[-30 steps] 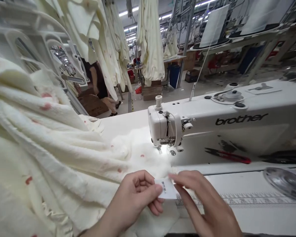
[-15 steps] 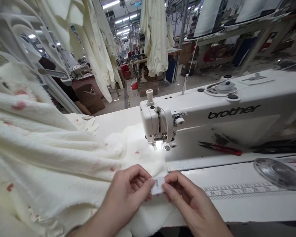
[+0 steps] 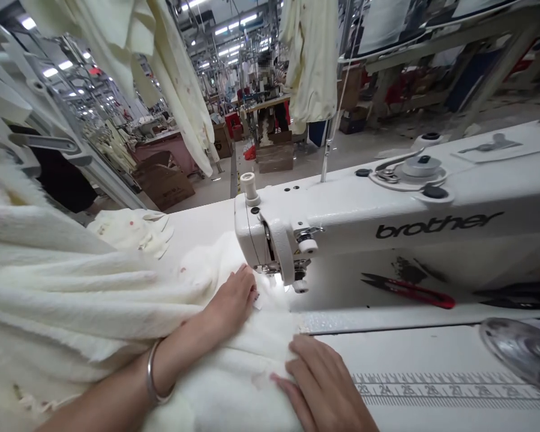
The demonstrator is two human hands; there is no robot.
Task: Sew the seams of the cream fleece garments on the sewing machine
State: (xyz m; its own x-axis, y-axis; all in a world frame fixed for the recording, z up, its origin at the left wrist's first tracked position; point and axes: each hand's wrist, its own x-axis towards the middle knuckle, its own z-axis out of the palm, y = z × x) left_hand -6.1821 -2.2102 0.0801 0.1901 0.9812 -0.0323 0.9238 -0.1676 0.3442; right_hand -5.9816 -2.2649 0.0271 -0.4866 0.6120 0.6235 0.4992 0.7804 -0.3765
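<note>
Cream plush fabric (image 3: pixel 130 300) with small reddish spots lies across the table and reaches under the head of a white sewing machine (image 3: pixel 261 234). Close to the lit needle area, my left hand (image 3: pixel 234 297) has its fingers pressed together on the fabric. A small white label (image 3: pixel 258 302) peeks out beside its fingertips, mostly hidden by them. My right hand (image 3: pixel 321 381) rests on the fabric's right edge nearer to me, thumb apart from the bent fingers, palm down.
Red-handled thread snips (image 3: pixel 409 291) and dark scissors (image 3: pixel 517 295) lie below the machine arm. A ruler strip (image 3: pixel 450 390) runs along the table front, near a shiny round metal object (image 3: pixel 519 354). Cream garments (image 3: pixel 312 66) hang beyond the table.
Both hands held the label in front of the machine. My left hand has carried it up beside the needle; my right hand has released it and come down onto the fabric. The view shifted.
</note>
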